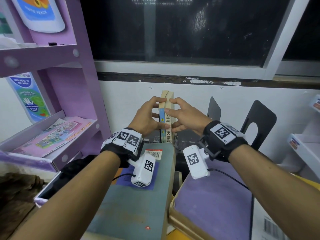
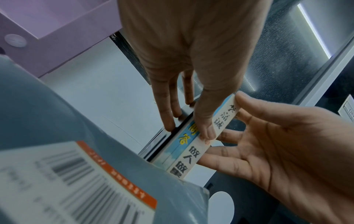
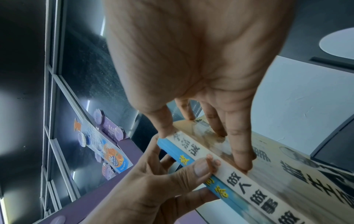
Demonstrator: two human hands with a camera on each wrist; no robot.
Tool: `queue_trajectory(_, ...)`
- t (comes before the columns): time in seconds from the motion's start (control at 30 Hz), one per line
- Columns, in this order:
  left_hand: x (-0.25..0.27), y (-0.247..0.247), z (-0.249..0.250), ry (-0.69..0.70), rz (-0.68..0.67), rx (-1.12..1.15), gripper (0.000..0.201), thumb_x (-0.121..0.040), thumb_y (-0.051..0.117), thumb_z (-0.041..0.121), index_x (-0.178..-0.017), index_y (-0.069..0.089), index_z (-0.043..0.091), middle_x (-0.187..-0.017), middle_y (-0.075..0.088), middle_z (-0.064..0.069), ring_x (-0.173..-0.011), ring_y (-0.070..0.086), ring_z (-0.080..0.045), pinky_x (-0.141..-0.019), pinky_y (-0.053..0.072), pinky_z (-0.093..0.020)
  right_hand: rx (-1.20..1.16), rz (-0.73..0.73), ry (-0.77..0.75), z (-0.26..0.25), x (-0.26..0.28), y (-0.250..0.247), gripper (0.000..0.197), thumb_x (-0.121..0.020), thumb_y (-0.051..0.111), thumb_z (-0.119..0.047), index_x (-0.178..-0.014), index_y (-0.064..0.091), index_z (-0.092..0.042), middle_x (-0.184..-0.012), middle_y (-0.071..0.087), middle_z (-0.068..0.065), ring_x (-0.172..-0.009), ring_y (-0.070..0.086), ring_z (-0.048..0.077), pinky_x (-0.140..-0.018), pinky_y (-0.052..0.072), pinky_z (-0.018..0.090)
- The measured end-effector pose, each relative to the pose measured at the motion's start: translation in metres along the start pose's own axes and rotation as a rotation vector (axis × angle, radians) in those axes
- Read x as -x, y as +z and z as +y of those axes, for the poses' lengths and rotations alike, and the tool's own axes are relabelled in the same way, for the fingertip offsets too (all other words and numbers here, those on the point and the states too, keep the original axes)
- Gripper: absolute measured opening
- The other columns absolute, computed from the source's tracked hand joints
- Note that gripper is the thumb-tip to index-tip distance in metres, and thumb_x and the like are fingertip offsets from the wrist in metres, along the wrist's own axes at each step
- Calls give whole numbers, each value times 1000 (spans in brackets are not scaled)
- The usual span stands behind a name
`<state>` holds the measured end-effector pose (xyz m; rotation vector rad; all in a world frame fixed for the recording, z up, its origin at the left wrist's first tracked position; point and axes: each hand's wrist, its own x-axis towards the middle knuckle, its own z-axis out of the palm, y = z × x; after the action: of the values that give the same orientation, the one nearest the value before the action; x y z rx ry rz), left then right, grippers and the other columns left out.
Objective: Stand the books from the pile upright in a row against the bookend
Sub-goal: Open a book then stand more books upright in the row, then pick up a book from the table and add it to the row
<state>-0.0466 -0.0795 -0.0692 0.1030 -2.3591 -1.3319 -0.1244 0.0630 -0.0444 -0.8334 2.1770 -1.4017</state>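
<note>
Two thin books stand upright side by side at the wall: one has a blue spine (image 1: 162, 118) (image 2: 184, 139) (image 3: 172, 150), the other a white spine (image 1: 168, 134) (image 2: 193, 157) (image 3: 239, 186). My left hand (image 1: 155, 115) (image 2: 188, 131) holds them from the left, fingers on the blue book's cover and thumb on the spines. From the right, my right hand (image 1: 173, 115) (image 3: 203, 149) grips them with its fingers on the white book's cover. Two black bookends (image 1: 214, 108) (image 1: 265, 118) stand to the right, apart from the books. In front lies a grey book (image 1: 138, 196) beside a purple one (image 1: 213, 201).
A purple cardboard shelf rack (image 1: 69, 84) with leaflets fills the left side. A dark window (image 1: 173, 32) runs above the white wall behind the books. White boxes (image 1: 304, 149) sit at the right edge.
</note>
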Motion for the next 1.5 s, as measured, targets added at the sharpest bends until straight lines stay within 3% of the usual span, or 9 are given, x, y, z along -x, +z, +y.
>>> queue_trajectory(0.17, 2, -1, 1, -14, -20, -12, 82, -65, 86, 6, -130, 44, 31, -116, 54, 5, -97, 62, -14, -77, 59, -38, -22, -17, 17, -2, 4, 0, 57, -95, 57, -34, -145, 28, -32, -131, 57, 14, -93, 70, 32, -85, 57, 46)
queue_trajectory(0.53, 10, -2, 8, -87, -65, -13, 81, -75, 80, 13, -139, 34, 35, -105, 54, 11, -86, 71, -20, -73, 60, -40, -53, -14, 65, -10, 16, 5, 72, -93, 61, -19, -149, 18, -33, -135, 54, 11, -100, 68, 30, -86, 57, 44)
queue_trajectory(0.73, 20, -8, 7, -141, -70, -95, 85, -75, 80, 26, -141, 28, 38, -118, 57, 0, -89, 70, -21, -84, 56, -42, 100, 19, 82, -20, 31, 13, 88, -85, 66, -30, -151, 8, -33, -145, 46, 5, -114, 60, 28, -91, 54, 48)
queue_trajectory(0.83, 28, -13, 7, -184, -59, -141, 84, -76, 80, 30, -141, 27, 36, -119, 57, 3, -96, 66, -21, -78, 54, -35, 148, 28, 91, -26, 41, 15, 88, -86, 65, -32, -152, 7, -29, -149, 42, 5, -122, 53, 27, -95, 51, 48)
queue_trajectory(0.93, 39, -18, 11, -206, -47, -165, 81, -78, 78, 31, -142, 29, 32, -118, 57, 3, -94, 63, -20, -68, 48, -26, 200, 42, 108, -31, 52, 17, 81, -90, 61, -34, -153, 11, -22, -148, 40, 5, -124, 50, 26, -96, 50, 47)
queue_trajectory(1.1, 63, -30, 19, -231, -28, -226, 71, -83, 73, 33, -141, 33, 29, -119, 58, 3, -89, 59, -16, -66, 43, -22, 263, 46, 127, -36, 72, 26, 80, -89, 61, -38, -151, 15, -16, -142, 44, 7, -118, 52, 27, -95, 51, 47)
queue_trajectory(1.3, 97, -45, 17, -316, 1, -224, 64, -85, 69, 34, -140, 37, 25, -122, 58, 0, -106, 57, -21, -87, 42, -30, 333, -17, 127, -34, 99, 49, 68, -88, 61, -39, -143, 32, -11, -137, 45, 5, -118, 50, 26, -98, 47, 45)
queue_trajectory(1.43, 121, -52, 9, -389, 23, -184, 61, -85, 69, 32, -138, 39, 24, -123, 55, -3, -112, 55, -24, -96, 43, -35, 408, -66, 138, -30, 115, 70, 46, -88, 61, -41, -121, 50, -11, -112, 50, 3, -105, 49, 22, -78, 42, 33)
queue_trajectory(1.5, 132, -55, 3, -429, 28, -179, 61, -85, 70, 31, -138, 40, 21, -127, 53, -6, -115, 54, -26, -101, 42, -38, 443, -80, 153, -28, 124, 78, 46, -92, 58, -36, -125, 52, -5, -113, 54, 9, -105, 52, 24, -82, 42, 32)
